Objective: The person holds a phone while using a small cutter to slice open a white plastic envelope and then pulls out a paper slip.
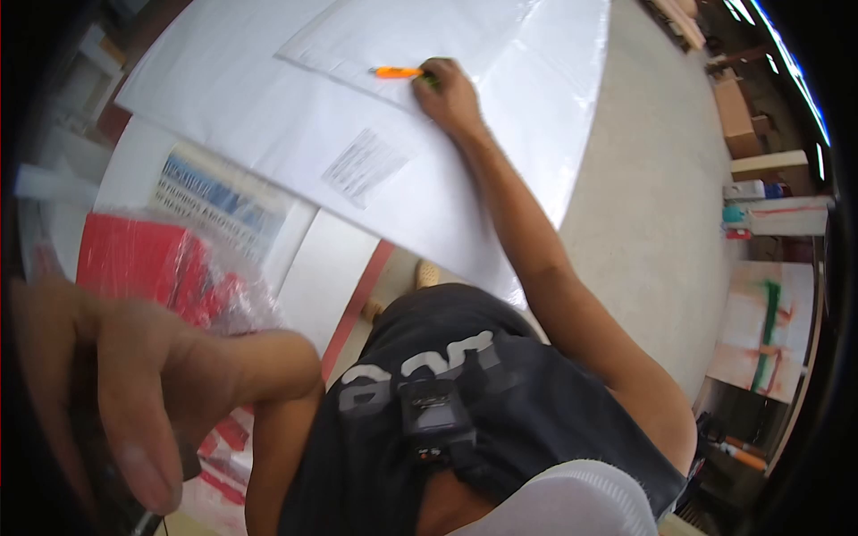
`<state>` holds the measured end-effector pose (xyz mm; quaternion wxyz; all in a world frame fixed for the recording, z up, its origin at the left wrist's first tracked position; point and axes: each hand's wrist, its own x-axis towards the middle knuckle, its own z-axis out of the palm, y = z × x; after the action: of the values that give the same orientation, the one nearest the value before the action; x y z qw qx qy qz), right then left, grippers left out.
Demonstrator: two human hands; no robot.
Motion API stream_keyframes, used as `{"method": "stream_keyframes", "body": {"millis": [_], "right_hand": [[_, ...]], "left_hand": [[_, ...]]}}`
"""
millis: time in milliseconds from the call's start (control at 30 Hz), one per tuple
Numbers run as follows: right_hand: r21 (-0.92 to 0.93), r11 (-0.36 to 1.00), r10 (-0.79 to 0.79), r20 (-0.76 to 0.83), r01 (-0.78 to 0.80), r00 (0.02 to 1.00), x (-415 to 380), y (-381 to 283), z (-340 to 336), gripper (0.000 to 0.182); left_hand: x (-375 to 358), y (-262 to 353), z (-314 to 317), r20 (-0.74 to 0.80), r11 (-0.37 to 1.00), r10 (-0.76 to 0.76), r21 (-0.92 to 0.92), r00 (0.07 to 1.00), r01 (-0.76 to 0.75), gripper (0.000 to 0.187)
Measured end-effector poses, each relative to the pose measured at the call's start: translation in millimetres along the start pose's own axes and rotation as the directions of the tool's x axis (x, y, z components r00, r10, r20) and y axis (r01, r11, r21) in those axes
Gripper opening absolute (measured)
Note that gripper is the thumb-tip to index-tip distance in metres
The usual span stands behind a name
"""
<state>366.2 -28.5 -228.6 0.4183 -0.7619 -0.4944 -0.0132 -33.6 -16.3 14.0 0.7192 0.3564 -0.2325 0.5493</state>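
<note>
1. In the head view, the right hand (pixel 447 94) reached far across the table (pixel 313 268), fingers clenched around an orange pen (pixel 395 72) whose tip lay on a white sheet (pixel 429 36).
2. The left hand (pixel 134 384) hung close to the camera, fingers curled; whether it held anything could not be told.
3. At that stretch the pen might skid, or the loose sheet slide.
4. The pen looked slim, bright orange and short.

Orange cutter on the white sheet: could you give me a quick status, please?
Right hand gripping orange cutter on white sheet. Left hand raised near camera, contents unclear. Nothing blocking.
</note>
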Motion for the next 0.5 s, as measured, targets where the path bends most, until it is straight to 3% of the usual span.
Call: {"method": "stream_keyframes", "body": {"millis": [167,233,400,500], "right_hand": [[0.025,1.0,-0.01,0.021,0.009,1.0,-1.1,-2.7,-7.5,0.033],[0.032,0.999,0.02,0.051,-0.021,0.998,-1.0,-6.1,-10.8,0.034],[-0.012,0.995,0.103,0.097,-0.103,0.99,-1.3,-12.3,-11.1,0.037],[-0.032,0.994,0.109,0.093,-0.106,0.99,-1.8,-11.4,-9.6,0.038]], "left_hand": [[-6.2,-11.4,0.7,0.16,0.987,-0.151,-0.028,0.975,0.158,0.022],[-12.0,-13.0,1.7,0.144,0.992,-0.092,-0.071,0.985,0.103,0.027],[-12.8,-7.3,4.1,0.171,0.99,-0.139,0.009,0.975,0.139,0.034],[-10.9,-15.2,24.0,0.124,0.977,-0.212,0.038,0.969,0.208,0.026]]}}
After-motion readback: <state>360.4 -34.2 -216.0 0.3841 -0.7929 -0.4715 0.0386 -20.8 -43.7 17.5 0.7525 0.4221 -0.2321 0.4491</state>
